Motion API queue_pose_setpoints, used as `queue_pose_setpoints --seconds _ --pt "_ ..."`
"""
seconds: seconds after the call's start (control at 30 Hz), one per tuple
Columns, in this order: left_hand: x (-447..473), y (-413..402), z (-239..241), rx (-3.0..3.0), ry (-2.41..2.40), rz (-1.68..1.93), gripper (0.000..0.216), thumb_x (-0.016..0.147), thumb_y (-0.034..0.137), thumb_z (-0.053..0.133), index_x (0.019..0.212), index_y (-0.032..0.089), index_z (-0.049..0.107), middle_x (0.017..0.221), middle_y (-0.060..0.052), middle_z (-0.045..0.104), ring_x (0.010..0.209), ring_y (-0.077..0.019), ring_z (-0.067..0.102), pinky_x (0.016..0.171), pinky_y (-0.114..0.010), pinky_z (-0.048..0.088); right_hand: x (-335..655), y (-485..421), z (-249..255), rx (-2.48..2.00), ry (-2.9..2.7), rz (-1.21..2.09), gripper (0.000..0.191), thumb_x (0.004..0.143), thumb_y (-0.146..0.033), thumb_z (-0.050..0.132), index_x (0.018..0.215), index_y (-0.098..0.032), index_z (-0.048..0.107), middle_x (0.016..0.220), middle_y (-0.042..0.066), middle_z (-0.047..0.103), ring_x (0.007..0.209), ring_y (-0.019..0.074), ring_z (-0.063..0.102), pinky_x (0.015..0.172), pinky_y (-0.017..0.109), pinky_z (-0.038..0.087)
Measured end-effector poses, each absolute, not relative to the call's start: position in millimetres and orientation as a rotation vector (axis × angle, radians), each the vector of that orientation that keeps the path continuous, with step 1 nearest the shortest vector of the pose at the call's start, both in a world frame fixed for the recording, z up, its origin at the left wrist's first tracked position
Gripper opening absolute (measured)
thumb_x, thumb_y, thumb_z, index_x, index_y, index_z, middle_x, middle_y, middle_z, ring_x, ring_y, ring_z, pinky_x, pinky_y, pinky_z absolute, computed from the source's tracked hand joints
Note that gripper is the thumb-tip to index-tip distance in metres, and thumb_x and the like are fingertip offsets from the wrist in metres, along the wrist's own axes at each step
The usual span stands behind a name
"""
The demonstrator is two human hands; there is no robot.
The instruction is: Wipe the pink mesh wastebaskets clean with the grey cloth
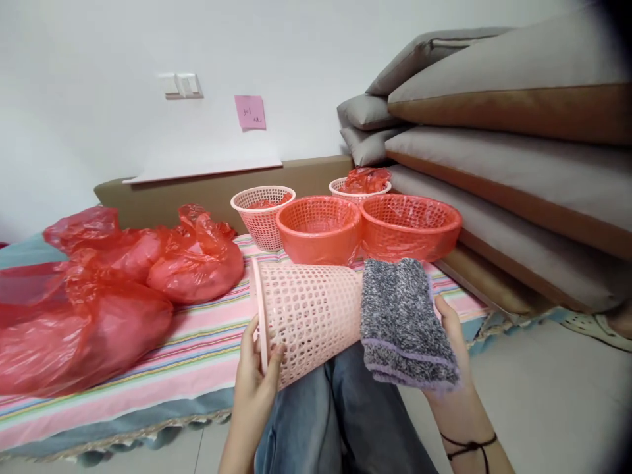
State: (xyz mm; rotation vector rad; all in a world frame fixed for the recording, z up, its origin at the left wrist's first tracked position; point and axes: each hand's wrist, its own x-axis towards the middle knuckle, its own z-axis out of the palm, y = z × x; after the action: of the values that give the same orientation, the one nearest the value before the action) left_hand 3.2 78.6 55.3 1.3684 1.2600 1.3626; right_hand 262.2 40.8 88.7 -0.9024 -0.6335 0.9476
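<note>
A pale pink perforated plastic basket (311, 309) lies tipped on its side above my knees, its mouth facing left. My left hand (261, 368) grips its rim, thumb outside and fingers toward the inner side. Against the basket's base rests a folded grey speckled cloth (402, 322) with lilac edging. My right hand (454, 355) holds this cloth from behind and along its right edge, with most of the fingers hidden under it. A dark cord bracelet circles that wrist.
Two red bag-lined baskets (318, 227) stand ahead, before pink baskets (261, 210) containing red plastic. Several stuffed red plastic bags (89, 316) lie left on the striped sheet (207, 349). Stacked grey and brown cushions (508, 158) rise on the right. Behind is a wall with switches (181, 85).
</note>
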Motion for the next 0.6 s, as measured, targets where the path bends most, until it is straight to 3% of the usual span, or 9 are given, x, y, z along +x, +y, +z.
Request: queue_pose_setpoints --seconds 0.1,0.23,0.33,0.47,0.53,0.6 --pt "-1.3 72.0 48.2 1.290 1.248 1.359 0.077 0.081 0.052 0.075 0.144 0.025 0.041 0.121 -0.011 0.071 0.106 -0.0255 0.072 0.088 -0.035 0.060 264.0 29.7 63.9 -0.851 -0.343 1.179 0.039 0.085 -0.059 0.059 0.100 -0.028 0.078 0.107 0.003 0.080 0.105 0.0320 0.076 0.092 0.055 0.062" --pt "-11.5 62.0 33.9 1.240 1.272 1.407 0.071 0.079 0.049 0.079 0.139 0.027 0.048 0.121 -0.009 0.073 0.108 -0.0249 0.073 0.089 -0.032 0.061 269.1 19.6 48.0 -1.004 -0.293 1.075 0.038 0.085 -0.046 0.061 0.112 -0.025 0.075 0.099 0.005 0.081 0.092 0.0322 0.077 0.087 0.056 0.063" --pt "-17.7 54.1 10.3 1.199 1.273 1.443 0.063 0.078 0.048 0.081 0.131 0.026 0.055 0.116 -0.007 0.075 0.103 -0.0240 0.075 0.091 -0.033 0.061 271.7 20.9 53.6 -1.136 -0.430 0.763 0.047 0.086 -0.041 0.059 0.129 -0.024 0.066 0.099 0.007 0.078 0.093 0.0322 0.076 0.084 0.056 0.063" --pt "-15.5 45.1 -25.0 1.175 1.311 1.512 0.054 0.077 0.049 0.082 0.120 0.024 0.060 0.105 -0.007 0.078 0.095 -0.0247 0.077 0.088 -0.034 0.063 261.2 35.6 73.9 -1.318 -0.901 0.085 0.050 0.086 -0.035 0.064 0.134 -0.023 0.061 0.126 0.014 0.062 0.119 0.0362 0.063 0.102 0.060 0.051" --pt "-10.1 42.6 -37.9 1.222 1.323 1.525 0.049 0.077 0.050 0.081 0.114 0.023 0.063 0.104 -0.007 0.077 0.095 -0.0252 0.076 0.087 -0.034 0.063 243.1 46.3 78.4 -1.337 -1.246 -0.237 0.050 0.086 -0.032 0.062 0.135 -0.023 0.059 0.128 0.015 0.057 0.124 0.0377 0.056 0.109 0.064 0.043" --pt "-4.2 41.3 -46.2 1.284 1.346 1.516 0.046 0.079 0.054 0.079 0.110 0.023 0.066 0.105 -0.008 0.077 0.097 -0.0263 0.076 0.089 -0.036 0.062 217.0 55.6 74.4 -1.299 -1.544 -0.325 0.054 0.087 -0.027 0.058 0.141 -0.023 0.051 0.123 0.014 0.061 0.122 0.0356 0.057 0.112 0.064 0.039"
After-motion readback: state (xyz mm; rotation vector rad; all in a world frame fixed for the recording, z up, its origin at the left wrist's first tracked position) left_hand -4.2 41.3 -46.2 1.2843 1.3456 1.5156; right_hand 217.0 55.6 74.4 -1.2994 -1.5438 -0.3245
